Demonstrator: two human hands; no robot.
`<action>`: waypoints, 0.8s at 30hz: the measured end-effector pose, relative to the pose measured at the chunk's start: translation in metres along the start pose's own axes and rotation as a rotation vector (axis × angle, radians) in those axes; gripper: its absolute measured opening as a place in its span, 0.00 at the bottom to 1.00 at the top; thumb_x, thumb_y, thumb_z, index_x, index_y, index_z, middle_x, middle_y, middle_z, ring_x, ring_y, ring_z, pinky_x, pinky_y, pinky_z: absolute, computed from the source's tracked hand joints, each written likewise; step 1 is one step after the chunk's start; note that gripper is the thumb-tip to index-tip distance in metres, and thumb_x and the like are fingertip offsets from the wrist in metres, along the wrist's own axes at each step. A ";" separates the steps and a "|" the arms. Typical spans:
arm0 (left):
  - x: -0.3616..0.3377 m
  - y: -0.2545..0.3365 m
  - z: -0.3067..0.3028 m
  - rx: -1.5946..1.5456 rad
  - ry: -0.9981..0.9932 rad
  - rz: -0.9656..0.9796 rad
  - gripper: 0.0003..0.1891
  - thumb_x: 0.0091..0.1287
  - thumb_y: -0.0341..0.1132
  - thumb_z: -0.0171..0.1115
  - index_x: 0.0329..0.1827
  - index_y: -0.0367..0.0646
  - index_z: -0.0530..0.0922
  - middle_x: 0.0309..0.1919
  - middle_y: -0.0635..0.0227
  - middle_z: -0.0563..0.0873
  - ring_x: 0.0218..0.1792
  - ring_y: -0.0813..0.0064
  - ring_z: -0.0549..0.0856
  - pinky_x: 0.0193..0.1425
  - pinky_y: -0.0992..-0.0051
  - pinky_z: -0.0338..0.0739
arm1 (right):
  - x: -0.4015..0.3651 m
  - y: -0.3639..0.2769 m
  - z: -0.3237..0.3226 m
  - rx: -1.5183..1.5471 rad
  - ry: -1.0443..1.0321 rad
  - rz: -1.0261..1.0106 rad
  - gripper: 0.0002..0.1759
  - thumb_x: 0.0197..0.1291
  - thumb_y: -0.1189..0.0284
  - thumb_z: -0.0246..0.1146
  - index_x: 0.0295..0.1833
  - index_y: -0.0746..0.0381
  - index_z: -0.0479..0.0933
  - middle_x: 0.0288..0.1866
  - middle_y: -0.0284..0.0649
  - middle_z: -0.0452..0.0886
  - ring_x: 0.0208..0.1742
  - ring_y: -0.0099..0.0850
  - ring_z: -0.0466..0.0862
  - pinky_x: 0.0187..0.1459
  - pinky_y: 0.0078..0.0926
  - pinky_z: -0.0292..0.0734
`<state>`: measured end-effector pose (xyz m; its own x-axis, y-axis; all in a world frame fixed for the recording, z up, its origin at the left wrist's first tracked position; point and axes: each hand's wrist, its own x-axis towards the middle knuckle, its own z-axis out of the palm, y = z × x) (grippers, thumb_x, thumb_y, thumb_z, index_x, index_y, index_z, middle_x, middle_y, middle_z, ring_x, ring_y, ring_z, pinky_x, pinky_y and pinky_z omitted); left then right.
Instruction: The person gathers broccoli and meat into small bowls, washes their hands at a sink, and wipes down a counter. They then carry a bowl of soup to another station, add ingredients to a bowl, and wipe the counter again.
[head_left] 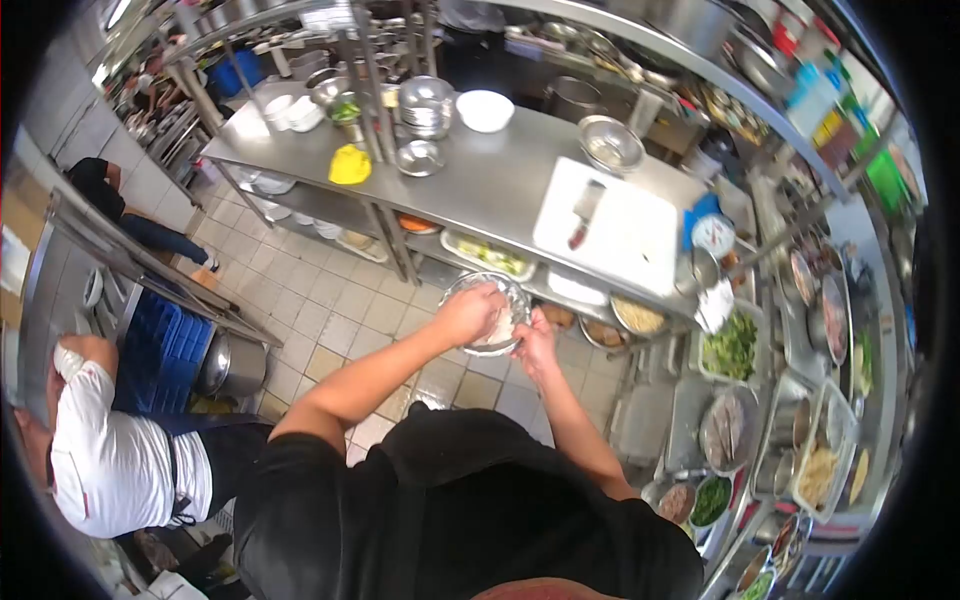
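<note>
A metal bowl (pixel 487 348) with pale, whitish food (pixel 503 326) in it is held in front of my body, above the tiled floor. My right hand (pixel 537 341) grips its rim on the right side. Over the inside of the bowl is my left hand (pixel 474 312), its fingers curled down at the food; what lies between them is hidden. Beyond the bowl, a knife (pixel 587 213) lies on a white cutting board (pixel 628 240) on the steel counter.
The steel counter (pixel 520 160) carries a white bowl (pixel 486 111), stacked metal bowls (pixel 426 105) and a yellow cloth (pixel 350 165). Containers of chopped greens (pixel 733 345) and other food line the right. A person in a white shirt (pixel 130 450) stands close at left.
</note>
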<state>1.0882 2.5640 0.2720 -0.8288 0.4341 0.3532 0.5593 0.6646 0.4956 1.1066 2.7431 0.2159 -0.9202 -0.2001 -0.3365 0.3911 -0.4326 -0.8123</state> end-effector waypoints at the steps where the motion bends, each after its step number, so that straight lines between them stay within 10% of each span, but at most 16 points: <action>1: -0.015 -0.024 -0.018 0.016 0.009 -0.060 0.05 0.54 0.30 0.60 0.31 0.41 0.81 0.35 0.56 0.81 0.39 0.52 0.82 0.44 0.59 0.78 | 0.013 0.009 0.031 -0.023 -0.046 0.020 0.15 0.48 0.85 0.54 0.39 0.55 0.66 0.25 0.34 0.76 0.13 0.24 0.74 0.08 0.21 0.68; 7: -0.085 -0.129 -0.109 -0.073 0.103 -0.339 0.05 0.54 0.27 0.59 0.31 0.42 0.82 0.34 0.56 0.83 0.40 0.51 0.82 0.44 0.59 0.78 | 0.078 0.082 0.167 -0.056 -0.143 0.198 0.14 0.49 0.84 0.55 0.40 0.56 0.67 0.26 0.35 0.77 0.14 0.27 0.75 0.11 0.23 0.70; 12: -0.091 -0.228 -0.161 -0.565 0.302 -0.623 0.04 0.60 0.25 0.64 0.38 0.41 0.84 0.36 0.67 0.86 0.34 0.79 0.84 0.39 0.76 0.78 | 0.150 0.120 0.223 -0.052 -0.142 0.288 0.13 0.51 0.84 0.55 0.39 0.55 0.65 0.29 0.36 0.77 0.16 0.26 0.76 0.12 0.22 0.70; 24: -0.028 -0.471 -0.312 -1.051 0.789 -0.792 0.05 0.66 0.24 0.56 0.42 0.39 0.78 0.33 0.69 0.83 0.32 0.77 0.83 0.38 0.77 0.80 | 0.453 0.146 0.458 0.031 -0.219 0.272 0.14 0.53 0.82 0.55 0.41 0.55 0.63 0.35 0.38 0.75 0.26 0.30 0.78 0.21 0.29 0.77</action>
<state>0.8539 2.0490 0.2759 -0.8799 -0.4614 -0.1136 0.0350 -0.3015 0.9528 0.7546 2.1865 0.1637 -0.7583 -0.4939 -0.4255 0.6246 -0.3638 -0.6910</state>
